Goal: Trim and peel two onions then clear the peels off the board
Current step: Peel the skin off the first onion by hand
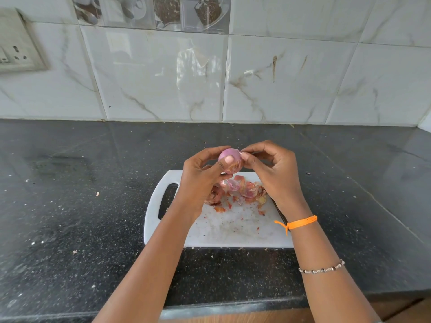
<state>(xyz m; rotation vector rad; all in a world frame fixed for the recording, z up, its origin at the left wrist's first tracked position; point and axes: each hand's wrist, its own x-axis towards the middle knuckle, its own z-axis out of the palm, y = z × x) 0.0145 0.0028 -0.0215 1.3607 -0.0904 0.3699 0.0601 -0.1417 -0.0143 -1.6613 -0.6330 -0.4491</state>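
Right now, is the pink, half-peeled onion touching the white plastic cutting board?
Apart. The head view shows the onion held above the board by both hands.

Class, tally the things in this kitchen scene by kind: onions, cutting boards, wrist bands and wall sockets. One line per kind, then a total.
Onions: 1, the onion
Cutting boards: 1, the cutting board
Wrist bands: 2, the orange thread and beaded bracelet
Wall sockets: 1, the socket
Total: 5

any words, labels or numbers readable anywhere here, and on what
None can be read.
Picture tiles on the wall: cups and bowls only, no lettering visible.
Socket plate: no marking legible.
Board, onion, wristbands: no text.
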